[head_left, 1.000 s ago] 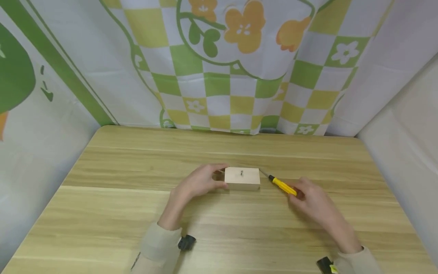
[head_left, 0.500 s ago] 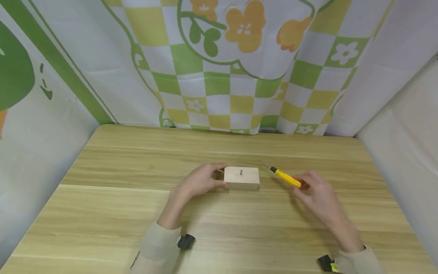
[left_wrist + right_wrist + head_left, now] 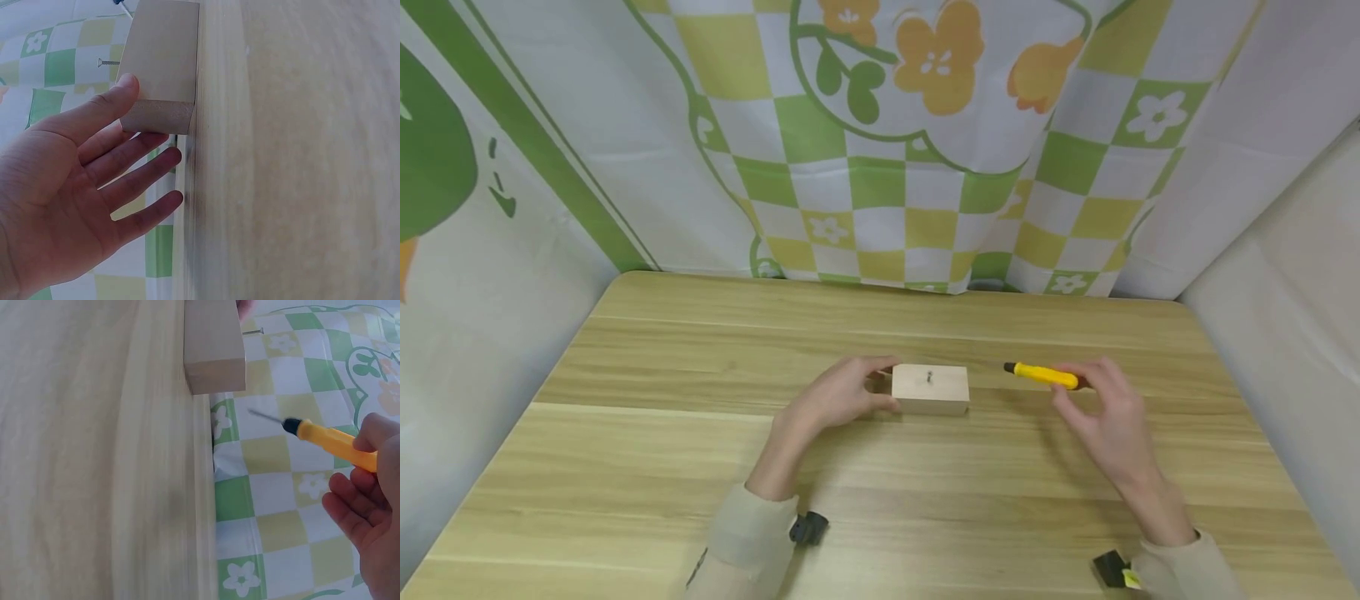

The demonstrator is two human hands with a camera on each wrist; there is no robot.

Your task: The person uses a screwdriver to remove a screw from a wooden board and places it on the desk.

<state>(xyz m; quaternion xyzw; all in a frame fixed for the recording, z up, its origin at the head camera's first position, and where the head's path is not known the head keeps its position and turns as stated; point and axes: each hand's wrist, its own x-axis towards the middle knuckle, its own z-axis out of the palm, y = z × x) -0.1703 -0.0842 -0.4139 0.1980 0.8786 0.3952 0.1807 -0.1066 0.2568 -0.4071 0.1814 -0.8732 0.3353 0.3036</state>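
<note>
A pale wooden block (image 3: 929, 389) lies flat on the table, near its middle. From its top face a metal screw (image 3: 109, 62) sticks up, its head well clear of the wood. My left hand (image 3: 838, 395) holds the block's left end between thumb and fingers; the lower fingers are spread in the left wrist view. To the right of the block, my right hand (image 3: 1108, 425) grips a yellow screwdriver (image 3: 1045, 375) by the back of its handle. In the right wrist view its thin shaft (image 3: 265, 415) points toward the block without touching it.
The wood-grain table (image 3: 700, 467) reaches back to a checked, flowered curtain (image 3: 880, 192). Pale cloth hangs at both sides. A black wrist camera (image 3: 808, 528) sits on the left sleeve, and another black device (image 3: 1109, 569) on the right.
My right hand has moved right and away from me, turning the screwdriver from a slant to nearly level and drawing its tip from the block's corner. Left hand and block stay put.
</note>
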